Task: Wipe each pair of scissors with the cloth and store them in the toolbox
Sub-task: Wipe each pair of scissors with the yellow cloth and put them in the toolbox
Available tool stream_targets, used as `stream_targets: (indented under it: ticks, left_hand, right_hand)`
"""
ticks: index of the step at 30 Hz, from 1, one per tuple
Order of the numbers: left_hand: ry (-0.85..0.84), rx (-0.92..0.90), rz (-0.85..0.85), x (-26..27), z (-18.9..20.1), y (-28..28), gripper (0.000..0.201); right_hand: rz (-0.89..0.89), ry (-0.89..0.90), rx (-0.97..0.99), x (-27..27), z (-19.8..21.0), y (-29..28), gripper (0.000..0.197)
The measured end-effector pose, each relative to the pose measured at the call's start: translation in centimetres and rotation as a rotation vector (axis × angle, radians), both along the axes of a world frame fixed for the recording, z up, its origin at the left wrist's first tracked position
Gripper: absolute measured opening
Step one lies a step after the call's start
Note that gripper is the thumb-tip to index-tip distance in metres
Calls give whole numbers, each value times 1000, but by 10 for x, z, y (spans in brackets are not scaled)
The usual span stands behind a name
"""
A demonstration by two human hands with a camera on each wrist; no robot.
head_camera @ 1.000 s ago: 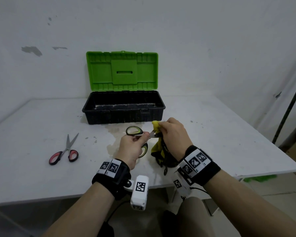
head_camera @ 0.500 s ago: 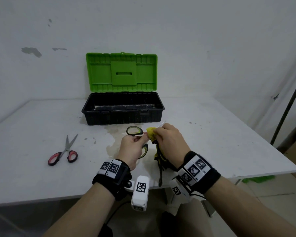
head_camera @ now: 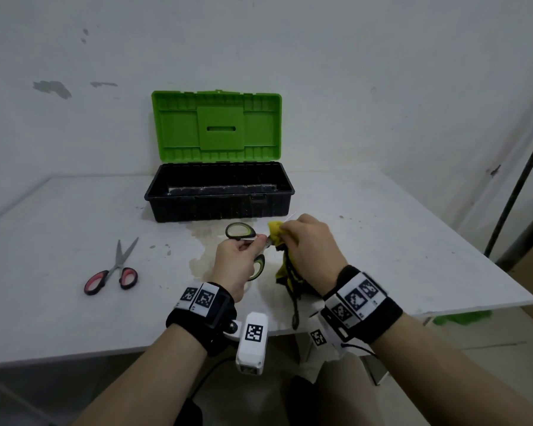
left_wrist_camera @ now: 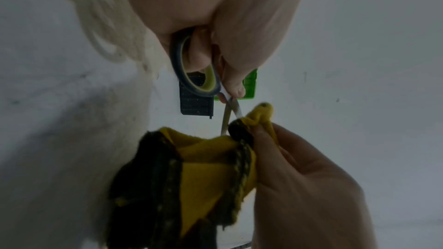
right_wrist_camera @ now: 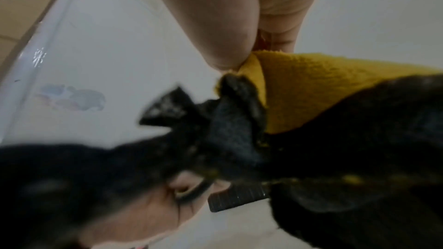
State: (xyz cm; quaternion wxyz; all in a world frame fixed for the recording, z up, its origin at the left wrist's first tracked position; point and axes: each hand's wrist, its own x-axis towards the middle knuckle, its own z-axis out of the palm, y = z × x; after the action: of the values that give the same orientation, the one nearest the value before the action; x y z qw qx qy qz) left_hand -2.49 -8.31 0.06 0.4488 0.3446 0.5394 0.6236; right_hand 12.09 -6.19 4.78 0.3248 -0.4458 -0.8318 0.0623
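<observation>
My left hand (head_camera: 237, 259) grips the green-and-black handled scissors (head_camera: 241, 231) by the handles, above the table in front of the toolbox. The same scissors (left_wrist_camera: 195, 75) show in the left wrist view with their blades spread. My right hand (head_camera: 305, 241) pinches the yellow-and-black cloth (head_camera: 285, 269) round one blade; the blade tip pokes out past my fingers. The cloth (left_wrist_camera: 203, 177) hangs down from my right hand (left_wrist_camera: 299, 186). In the right wrist view the cloth (right_wrist_camera: 323, 92) fills most of the picture. The black toolbox (head_camera: 219, 207) stands open with its green lid (head_camera: 216, 127) up.
A red-handled pair of scissors (head_camera: 114, 269) lies on the white table (head_camera: 59, 229) at the left, blades pointing away. A stain marks the table near the toolbox. The table's right edge is close to my right arm, with a dark pole (head_camera: 517, 195) beyond.
My right hand with the cloth slid along the blade towards the handles, then a little outward again. The left hand kept its grip and barely moved.
</observation>
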Motion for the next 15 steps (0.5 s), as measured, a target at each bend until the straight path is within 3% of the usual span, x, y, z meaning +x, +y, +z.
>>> stream_targets:
  ticks: [5, 12, 15]
  left_hand:
    - [4, 13, -29, 1, 0, -1, 16]
    - [34, -17, 7, -6, -7, -3, 11]
    - [-2, -25, 32, -6, -6, 1, 13]
  right_hand:
    - [23, -27, -17, -6, -12, 0, 21]
    - [-201, 11, -73, 17, 8, 31, 23]
    - [-129, 42, -14, 13, 8, 14, 19]
